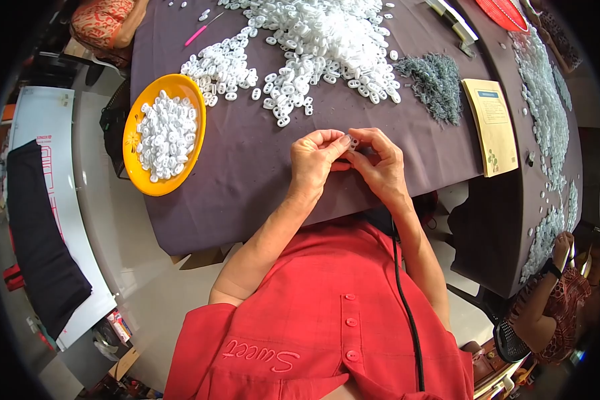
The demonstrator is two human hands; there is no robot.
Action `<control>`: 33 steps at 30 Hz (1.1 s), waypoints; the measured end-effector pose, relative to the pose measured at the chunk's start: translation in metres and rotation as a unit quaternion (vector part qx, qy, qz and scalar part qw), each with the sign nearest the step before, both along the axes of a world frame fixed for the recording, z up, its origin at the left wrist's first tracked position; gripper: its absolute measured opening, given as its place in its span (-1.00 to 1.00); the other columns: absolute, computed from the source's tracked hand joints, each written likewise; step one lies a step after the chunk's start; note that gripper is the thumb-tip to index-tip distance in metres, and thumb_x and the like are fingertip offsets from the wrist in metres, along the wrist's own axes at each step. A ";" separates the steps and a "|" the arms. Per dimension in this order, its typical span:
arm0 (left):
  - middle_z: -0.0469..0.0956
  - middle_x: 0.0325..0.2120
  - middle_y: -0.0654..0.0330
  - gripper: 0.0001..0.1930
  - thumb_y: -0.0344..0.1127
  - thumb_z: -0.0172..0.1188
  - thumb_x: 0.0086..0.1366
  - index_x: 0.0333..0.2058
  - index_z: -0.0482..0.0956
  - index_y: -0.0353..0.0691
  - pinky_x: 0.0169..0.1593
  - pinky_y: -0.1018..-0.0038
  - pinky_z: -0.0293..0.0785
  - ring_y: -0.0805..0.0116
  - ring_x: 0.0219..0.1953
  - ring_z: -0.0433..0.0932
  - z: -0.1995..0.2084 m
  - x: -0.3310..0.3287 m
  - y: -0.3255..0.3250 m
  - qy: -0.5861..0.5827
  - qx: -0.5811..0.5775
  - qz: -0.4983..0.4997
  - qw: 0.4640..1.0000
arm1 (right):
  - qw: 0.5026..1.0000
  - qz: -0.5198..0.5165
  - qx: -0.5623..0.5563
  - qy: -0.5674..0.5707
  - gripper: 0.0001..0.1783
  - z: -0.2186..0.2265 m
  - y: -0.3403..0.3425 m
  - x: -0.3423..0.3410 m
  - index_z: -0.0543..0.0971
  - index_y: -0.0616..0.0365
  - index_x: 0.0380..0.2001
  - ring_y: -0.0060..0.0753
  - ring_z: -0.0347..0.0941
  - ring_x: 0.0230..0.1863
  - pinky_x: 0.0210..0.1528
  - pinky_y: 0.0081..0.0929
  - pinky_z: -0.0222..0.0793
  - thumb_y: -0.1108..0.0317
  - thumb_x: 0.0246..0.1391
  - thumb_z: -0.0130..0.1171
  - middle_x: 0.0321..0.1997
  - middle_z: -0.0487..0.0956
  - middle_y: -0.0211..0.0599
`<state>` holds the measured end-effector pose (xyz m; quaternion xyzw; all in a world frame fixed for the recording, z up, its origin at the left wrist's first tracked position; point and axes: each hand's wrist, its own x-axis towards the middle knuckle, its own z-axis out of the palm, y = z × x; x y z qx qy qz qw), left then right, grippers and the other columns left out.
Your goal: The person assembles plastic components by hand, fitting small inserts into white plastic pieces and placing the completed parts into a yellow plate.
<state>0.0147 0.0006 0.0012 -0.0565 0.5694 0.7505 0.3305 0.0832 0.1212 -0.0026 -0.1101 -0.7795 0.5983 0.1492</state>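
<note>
Both hands meet over the near edge of the cloth-covered tabletop (247,167), just in front of the person's body. The left hand (317,157) pinches a small white two-holed piece (354,143) between thumb and forefinger, and the right hand (382,167) pinches it from the other side, its thumb and fingers curled close. The piece sits between the two sets of fingertips, raised toward the face, probably because something so small needs a two-sided grip and a close look. The fingers hide most of it, so I cannot tell its exact angle.

A large heap of white pieces (327,47) spreads beyond the hands, seemingly left loose there for easy reach. To the left, an orange oval dish (157,188) holds a mound of similar pieces, its raised rim likely keeping them apart from the heap. A pile of grey-blue bits (437,87) lies right of the heap, next to a yellow booklet (492,130). A pink-handled tool (197,35) rests well apart, at the far left, out of the hands' way.
</note>
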 end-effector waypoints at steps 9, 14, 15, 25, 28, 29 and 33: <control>0.59 -0.43 0.13 -0.85 -0.45 0.17 0.16 -0.30 0.52 -0.38 -0.44 0.57 0.56 0.46 -0.46 0.58 -0.009 0.006 0.004 0.031 0.010 0.025 0.999 | 0.997 -0.004 0.078 0.028 -0.66 0.010 -0.008 -0.002 0.51 0.22 -0.20 -0.41 0.50 -0.33 -0.38 -0.57 0.43 0.57 -0.16 0.20 -0.29 0.51 -0.27; 0.59 -0.46 0.15 -0.88 -0.44 0.16 0.17 -0.33 0.52 -0.37 -0.43 0.58 0.55 0.47 -0.47 0.57 -0.008 0.007 0.004 0.069 -0.013 0.016 0.997 | 0.989 -0.015 0.148 0.017 -0.69 0.005 -0.006 -0.004 0.52 0.23 -0.24 -0.39 0.51 -0.34 -0.34 -0.54 0.43 0.54 -0.16 0.21 -0.31 0.54 -0.27; 0.59 -0.46 0.15 -0.88 -0.44 0.16 0.17 -0.33 0.52 -0.37 -0.43 0.58 0.55 0.47 -0.47 0.57 -0.006 0.005 0.002 0.069 -0.013 0.016 0.997 | 0.993 -0.009 0.115 -0.002 -0.67 0.004 -0.004 -0.003 0.53 0.20 -0.22 -0.48 0.50 -0.34 -0.35 -0.59 0.41 0.56 -0.16 0.19 -0.32 0.56 -0.31; 0.56 -0.51 0.19 -0.93 -0.46 0.18 0.15 -0.39 0.51 -0.32 -0.45 0.57 0.55 0.50 -0.51 0.54 -0.002 0.002 0.002 0.045 -0.006 -0.005 0.999 | 0.999 0.000 0.044 -0.019 -0.65 0.004 -0.004 0.002 0.54 0.22 -0.20 -0.56 0.49 -0.32 -0.33 -0.62 0.40 0.59 -0.17 0.17 -0.28 0.56 -0.33; 0.55 -0.52 0.21 -0.96 -0.50 0.16 0.14 -0.41 0.52 -0.33 -0.45 0.57 0.56 0.51 -0.52 0.53 -0.003 0.004 0.002 0.058 -0.005 0.006 0.998 | 0.995 -0.007 0.104 -0.010 -0.67 0.007 -0.004 -0.001 0.53 0.25 -0.22 -0.55 0.48 -0.31 -0.34 -0.61 0.40 0.59 -0.18 0.17 -0.22 0.53 -0.32; 0.54 -0.53 0.22 -0.97 -0.51 0.15 0.14 -0.41 0.52 -0.33 -0.45 0.58 0.56 0.52 -0.52 0.52 -0.003 0.004 0.002 0.068 -0.008 0.005 0.998 | 0.995 -0.007 0.103 -0.011 -0.67 0.007 -0.002 -0.001 0.53 0.25 -0.22 -0.55 0.48 -0.31 -0.34 -0.61 0.40 0.59 -0.18 0.17 -0.22 0.53 -0.32; 0.53 -0.54 0.23 -0.97 -0.51 0.14 0.15 -0.41 0.52 -0.35 -0.45 0.59 0.56 0.53 -0.52 0.52 -0.006 0.002 0.000 0.110 -0.034 -0.016 0.993 | 0.994 0.029 0.105 -0.019 -0.69 0.006 0.002 -0.002 0.53 0.27 -0.27 -0.35 0.49 -0.34 -0.34 -0.53 0.40 0.52 -0.19 0.21 -0.23 0.50 -0.26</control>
